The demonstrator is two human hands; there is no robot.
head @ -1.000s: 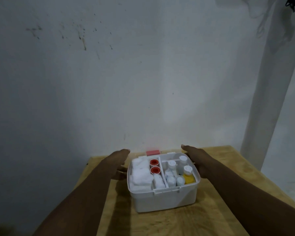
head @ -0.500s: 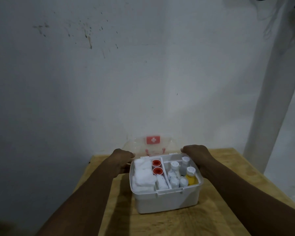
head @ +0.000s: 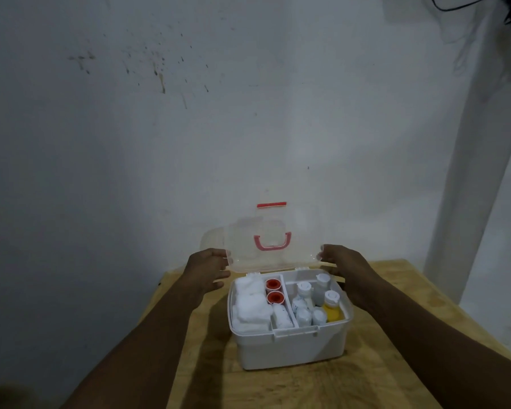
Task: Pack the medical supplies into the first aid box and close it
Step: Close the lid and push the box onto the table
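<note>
Wooden table (head: 396, 293) holds the white first aid box (head: 292, 348), full of bottles (head: 320, 292) and white pads (head: 252, 308); the clear lid (head: 298, 246), flat behind the box a moment ago, now stands up at its back; left hand (head: 207, 267) and right hand (head: 343, 264) each pinch a lid side; closing looks next; no words can be read, only a red handle (head: 272, 242).

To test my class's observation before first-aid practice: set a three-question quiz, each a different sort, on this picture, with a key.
1. True or false: the clear lid lies flat on the first aid box.
2. The left hand and right hand both grip: A the lid's side edges; B the box's front wall; C nothing.
3. Fill in: one bottle in the box's right compartment looks ___.
Key: 1 false; 2 A; 3 yellow.
</note>
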